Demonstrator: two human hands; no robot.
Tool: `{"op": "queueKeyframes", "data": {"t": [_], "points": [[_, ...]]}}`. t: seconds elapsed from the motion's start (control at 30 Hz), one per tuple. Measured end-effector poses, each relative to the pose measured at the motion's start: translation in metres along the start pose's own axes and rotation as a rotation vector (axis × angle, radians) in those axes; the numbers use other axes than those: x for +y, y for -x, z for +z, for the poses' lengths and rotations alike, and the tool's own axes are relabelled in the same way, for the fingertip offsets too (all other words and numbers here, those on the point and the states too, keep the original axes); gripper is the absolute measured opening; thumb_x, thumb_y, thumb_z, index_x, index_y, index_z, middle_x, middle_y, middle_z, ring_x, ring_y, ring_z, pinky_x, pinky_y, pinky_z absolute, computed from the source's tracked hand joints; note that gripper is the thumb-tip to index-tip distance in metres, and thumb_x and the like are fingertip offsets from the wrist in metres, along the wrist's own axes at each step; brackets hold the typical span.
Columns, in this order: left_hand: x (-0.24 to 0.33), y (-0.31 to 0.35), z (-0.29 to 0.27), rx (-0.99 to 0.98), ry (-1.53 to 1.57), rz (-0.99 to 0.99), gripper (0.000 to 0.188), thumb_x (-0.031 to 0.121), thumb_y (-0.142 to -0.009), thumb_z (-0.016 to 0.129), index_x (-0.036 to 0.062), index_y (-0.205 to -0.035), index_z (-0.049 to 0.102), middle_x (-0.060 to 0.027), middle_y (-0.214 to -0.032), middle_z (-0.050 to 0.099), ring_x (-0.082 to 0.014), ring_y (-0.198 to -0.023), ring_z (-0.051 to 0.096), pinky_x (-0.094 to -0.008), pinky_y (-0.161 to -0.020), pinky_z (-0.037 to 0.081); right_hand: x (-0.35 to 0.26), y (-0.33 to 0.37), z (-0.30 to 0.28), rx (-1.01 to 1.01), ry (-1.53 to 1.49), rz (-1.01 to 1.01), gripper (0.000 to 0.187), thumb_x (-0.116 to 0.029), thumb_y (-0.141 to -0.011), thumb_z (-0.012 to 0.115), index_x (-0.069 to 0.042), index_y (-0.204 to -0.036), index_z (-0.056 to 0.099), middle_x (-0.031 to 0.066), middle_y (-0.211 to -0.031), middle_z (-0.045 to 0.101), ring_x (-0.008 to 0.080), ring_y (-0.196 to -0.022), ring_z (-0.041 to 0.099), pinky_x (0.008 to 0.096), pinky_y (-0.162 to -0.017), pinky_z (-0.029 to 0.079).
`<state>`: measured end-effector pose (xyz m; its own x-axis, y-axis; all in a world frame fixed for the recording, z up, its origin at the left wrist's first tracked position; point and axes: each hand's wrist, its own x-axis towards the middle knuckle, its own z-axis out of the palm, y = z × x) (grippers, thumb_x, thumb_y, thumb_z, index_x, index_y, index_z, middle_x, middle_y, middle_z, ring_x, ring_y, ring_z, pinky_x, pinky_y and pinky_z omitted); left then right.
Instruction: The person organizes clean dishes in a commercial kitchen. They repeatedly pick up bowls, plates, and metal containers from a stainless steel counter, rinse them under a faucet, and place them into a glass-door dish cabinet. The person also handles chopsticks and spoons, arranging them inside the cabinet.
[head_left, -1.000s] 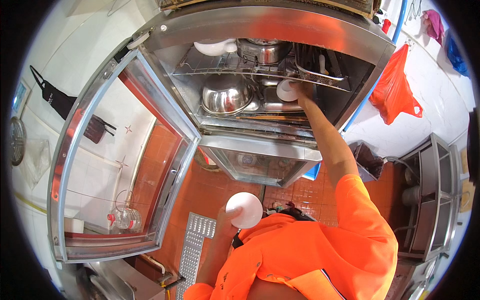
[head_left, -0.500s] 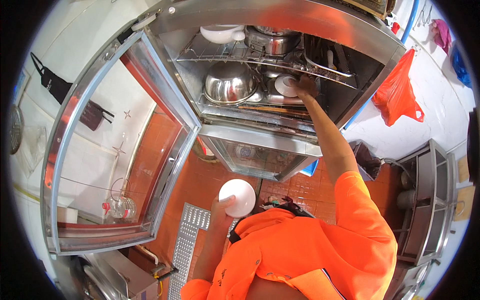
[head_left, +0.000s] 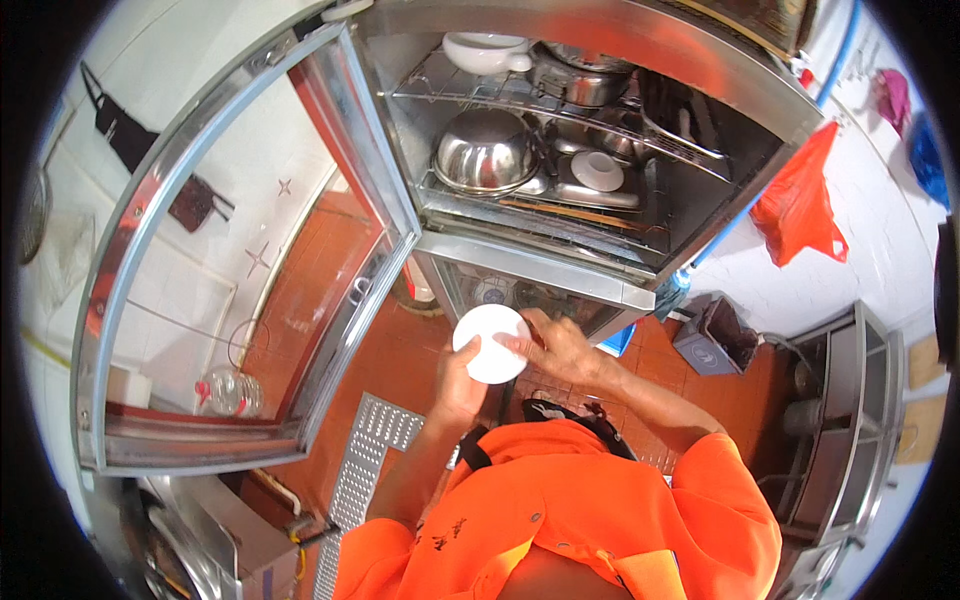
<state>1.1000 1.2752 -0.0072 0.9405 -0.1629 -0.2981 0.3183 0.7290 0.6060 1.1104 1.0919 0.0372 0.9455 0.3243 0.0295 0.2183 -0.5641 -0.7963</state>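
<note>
In front of my body, a round white bowl [head_left: 488, 340] is held between both hands. My left hand [head_left: 459, 388] is closed on its lower left edge, the thumb lying over the white surface. My right hand [head_left: 563, 346] grips the right edge, its thumb also on top. Beyond them stands the open steel cabinet [head_left: 560, 258]. On its lower shelf a small white bowl [head_left: 598, 171] rests bottom up on a rectangular steel tray [head_left: 602, 197]. Beside that tray a shiny steel basin [head_left: 486, 150] lies upside down. Whether more bowls are stacked in my hands cannot be seen.
The glass cabinet door [head_left: 270, 250] swings wide to the left. A white handled pot [head_left: 484, 52] and a steel pot [head_left: 582, 80] occupy the upper wire shelf. At right are a red plastic bag [head_left: 803, 205], a grey bin [head_left: 712, 340] and a metal rack [head_left: 825, 420].
My right hand has let go of the small bowl, leaving it on the tray, and has come down to the white bowl. My left hand has raised that bowl slightly toward the cabinet.
</note>
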Motion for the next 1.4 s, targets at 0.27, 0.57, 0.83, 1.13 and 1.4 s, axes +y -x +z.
{"op": "queueKeyframes", "data": {"t": [0.27, 0.57, 0.83, 1.13, 1.4], "points": [[-0.088, 0.020, 0.002, -0.232, -0.053, -0.437, 0.047, 0.032, -0.090, 0.051, -0.0019, -0.123, 0.047, -0.0139, -0.117, 0.057, -0.0290, -0.108, 0.054, -0.0424, -0.096, 0.040, 0.037, 0.118, 0.044, 0.308, -0.734, 0.575, 0.024, -0.021, -0.089, 0.056, 0.003, -0.092, 0.057, 0.0058, -0.064, 0.057, 0.0107, -0.046, 0.052, 0.0252, -0.037, 0.039], [-0.162, 0.079, 0.017, -0.378, -0.355, -0.657, 0.043, 0.037, -0.090, 0.051, 0.0072, -0.121, 0.052, -0.0104, -0.115, 0.055, -0.0236, -0.106, 0.052, -0.0414, -0.087, 0.043, 0.051, 0.287, 0.024, 0.530, -1.792, 0.385, 0.019, -0.015, -0.082, 0.061, 0.000, -0.094, 0.058, 0.0080, -0.062, 0.053, 0.0086, -0.042, 0.041, 0.0206, -0.036, 0.028], [-0.339, 0.178, 0.080, -0.453, -0.702, -0.955, 0.030, 0.023, -0.088, 0.054, 0.0080, -0.114, 0.056, -0.0084, -0.097, 0.063, -0.0235, -0.090, 0.060, -0.0383, -0.079, 0.049, 0.097, 0.552, -0.003, 0.637, -2.338, -0.351, 0.024, -0.015, -0.087, 0.047, -0.002, -0.108, 0.048, 0.0039, -0.068, 0.047, 0.0066, -0.043, 0.034, 0.0214, -0.039, 0.029], [-0.546, 0.303, 0.220, -0.886, -0.940, -1.233, 0.026, 0.013, -0.087, 0.052, 0.0008, -0.110, 0.055, -0.0147, -0.092, 0.064, -0.0279, -0.086, 0.063, -0.0379, -0.076, 0.052, 0.103, 0.793, -0.008, 1.826, -1.580, 0.103, 0.028, -0.012, -0.083, 0.062, 0.000, -0.107, 0.053, 0.0104, -0.073, 0.058, 0.0103, -0.045, 0.043, 0.0226, -0.038, 0.032], [-0.727, 0.382, 0.310, -1.255, -1.097, -1.356, 0.027, 0.014, -0.087, 0.053, -0.0003, -0.110, 0.055, -0.0140, -0.090, 0.064, -0.0264, -0.082, 0.064, -0.0367, -0.072, 0.052, 0.065, 1.021, -0.030, 2.731, -0.833, 0.425, 0.024, -0.005, -0.084, 0.057, 0.000, -0.107, 0.053, 0.0091, -0.074, 0.059, 0.0121, -0.046, 0.048, 0.0218, -0.034, 0.033]]}}
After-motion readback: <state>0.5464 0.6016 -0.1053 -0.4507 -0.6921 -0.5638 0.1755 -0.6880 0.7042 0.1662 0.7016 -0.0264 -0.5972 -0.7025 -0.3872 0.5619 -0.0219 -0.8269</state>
